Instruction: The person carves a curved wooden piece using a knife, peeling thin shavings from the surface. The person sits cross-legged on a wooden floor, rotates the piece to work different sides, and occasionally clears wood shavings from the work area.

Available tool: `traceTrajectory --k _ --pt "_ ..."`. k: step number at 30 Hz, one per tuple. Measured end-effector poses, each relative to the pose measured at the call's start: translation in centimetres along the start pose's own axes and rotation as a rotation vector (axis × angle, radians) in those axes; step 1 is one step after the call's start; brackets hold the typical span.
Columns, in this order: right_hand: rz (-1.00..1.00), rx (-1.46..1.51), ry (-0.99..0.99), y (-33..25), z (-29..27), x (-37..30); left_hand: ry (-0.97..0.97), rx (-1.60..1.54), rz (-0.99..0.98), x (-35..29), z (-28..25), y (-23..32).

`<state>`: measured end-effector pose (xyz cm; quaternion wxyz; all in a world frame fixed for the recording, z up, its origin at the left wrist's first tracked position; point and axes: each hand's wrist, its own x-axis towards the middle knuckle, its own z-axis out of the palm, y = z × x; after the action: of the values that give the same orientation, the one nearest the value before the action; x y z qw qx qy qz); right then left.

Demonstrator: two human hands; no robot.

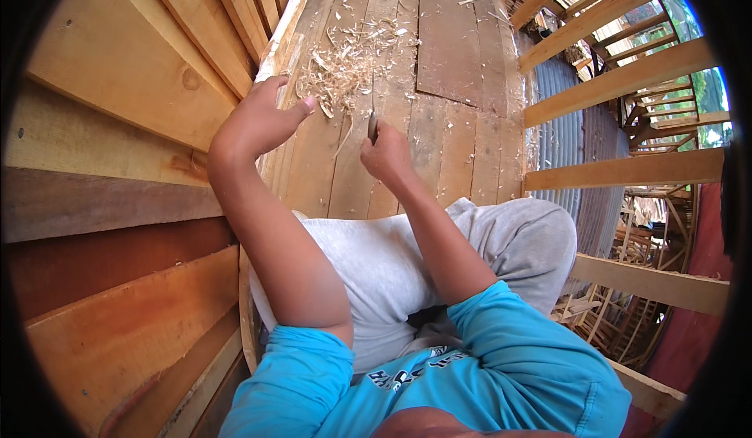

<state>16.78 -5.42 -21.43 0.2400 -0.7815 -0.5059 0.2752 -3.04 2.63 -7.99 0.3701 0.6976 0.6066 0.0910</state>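
My right hand (385, 153) is closed around a knife (372, 127), of which a dark part and a thin tip show beyond the fist, pointing away from me over the floorboards. Off to the left, my left hand (262, 118) rests by a pale wood strip (291, 52) along the foot of the plank wall. Its thumb stands out to the right, apart from the fingers, which are partly hidden at the strip. Curled wood shavings (341, 70) lie heaped on the boards just beyond both hands.
Close on my left rises a wall of wooden planks (125, 62). To the right, slatted rails (619, 170) border the wooden floor (454, 144), with corrugated metal sheeting (558, 109) beyond them. My bent legs in grey trousers (517, 230) lie across the near floor.
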Motion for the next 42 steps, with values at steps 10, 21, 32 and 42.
traceTrajectory --k 10,21,32,42 --pt "-0.6 -0.288 -0.3 1.5 -6.9 6.6 0.032 -0.106 0.009 0.2 0.0 -0.1" --pt "-1.156 -0.446 -0.672 6.5 -3.2 0.4 0.013 -0.043 -0.067 -0.1 -0.3 0.1" --pt "-0.975 -0.264 -0.18 3.8 -3.0 7.0 0.023 -0.042 -0.06 0.1 0.0 0.3" --pt "-1.079 -0.325 -0.225 3.2 0.4 10.0 0.021 -0.097 -0.029 -0.2 -0.2 0.4"
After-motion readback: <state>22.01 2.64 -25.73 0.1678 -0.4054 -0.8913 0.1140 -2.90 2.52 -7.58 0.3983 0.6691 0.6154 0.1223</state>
